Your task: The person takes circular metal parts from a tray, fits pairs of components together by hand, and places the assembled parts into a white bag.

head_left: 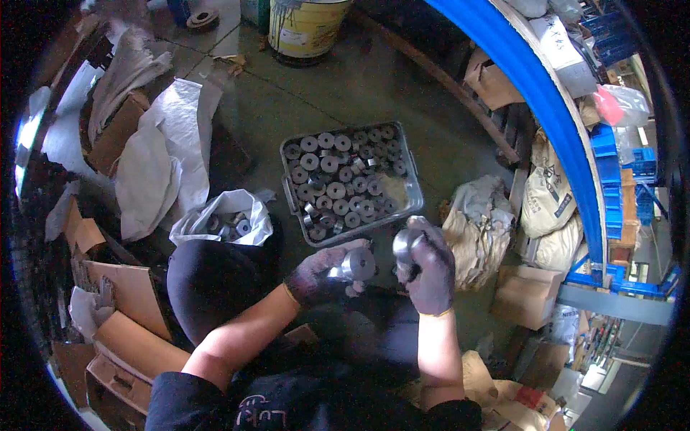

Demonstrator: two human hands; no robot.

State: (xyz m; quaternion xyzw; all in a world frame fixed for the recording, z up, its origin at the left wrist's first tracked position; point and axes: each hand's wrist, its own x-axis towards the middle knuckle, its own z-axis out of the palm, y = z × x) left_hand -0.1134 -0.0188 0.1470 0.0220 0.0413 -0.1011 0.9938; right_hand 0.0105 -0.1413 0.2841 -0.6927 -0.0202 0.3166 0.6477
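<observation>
My gloved left hand (pixel 310 276) is closed around shiny metal cylinders; the front cylinder (pixel 359 264) shows a small hole in its flat end. Whether it grips two pieces or more, I cannot tell. My right hand (pixel 435 276), also gloved, is wrapped round another metal cylinder (pixel 407 246), a short way to the right. Both hands are just below the near side of a grey plastic bin (pixel 415 176). Inside the bin lie many similar round metal pieces (pixel 336 190) with centre holes, some flat and some on their sides.
An open white sack (pixel 185 231) with more metal pieces stands left of the bin, beside my knee. Crumpled sacking (pixel 480 226) and a cardboard box (pixel 528 294) lie to the right. A yellow bucket (pixel 305 32) stands behind, and a blue curved beam (pixel 553 93) runs along the right.
</observation>
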